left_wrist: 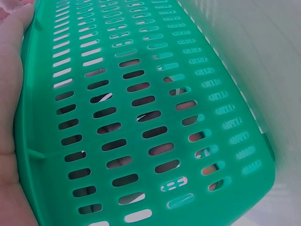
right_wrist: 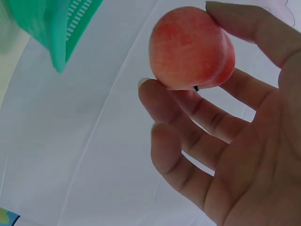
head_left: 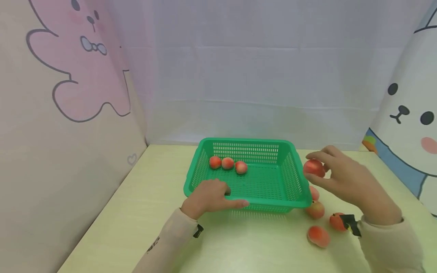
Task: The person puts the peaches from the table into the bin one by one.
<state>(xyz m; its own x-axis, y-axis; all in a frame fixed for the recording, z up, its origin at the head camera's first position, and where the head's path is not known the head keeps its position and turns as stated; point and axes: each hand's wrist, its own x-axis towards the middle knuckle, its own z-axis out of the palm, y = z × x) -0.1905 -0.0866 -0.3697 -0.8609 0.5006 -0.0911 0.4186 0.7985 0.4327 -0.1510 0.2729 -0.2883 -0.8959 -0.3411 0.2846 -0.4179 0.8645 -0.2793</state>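
In the head view three peaches (head_left: 227, 163) sit at the back left inside a green plastic basket (head_left: 244, 202). My left hand (head_left: 208, 197) holds the basket's near rim, its thumb stretched along that rim and its other fingers partly hidden. The left wrist view shows the slotted basket wall (left_wrist: 155, 132) close up, with that hand at the left edge. Beyond the basket's right side, my right hand (head_left: 348, 180) pinches a red peach (head_left: 314, 168) between thumb and fingertips. The right wrist view shows this peach (right_wrist: 188, 47) raised, its crease facing the palm.
Several loose peaches lie on the pale yellow table (head_left: 246, 246) right of the basket, among them a front one (head_left: 318, 236) and one beside the right sleeve (head_left: 337, 222). White cloth (head_left: 259, 76) hangs behind, and a printed curtain (head_left: 85, 76) stands at the left.
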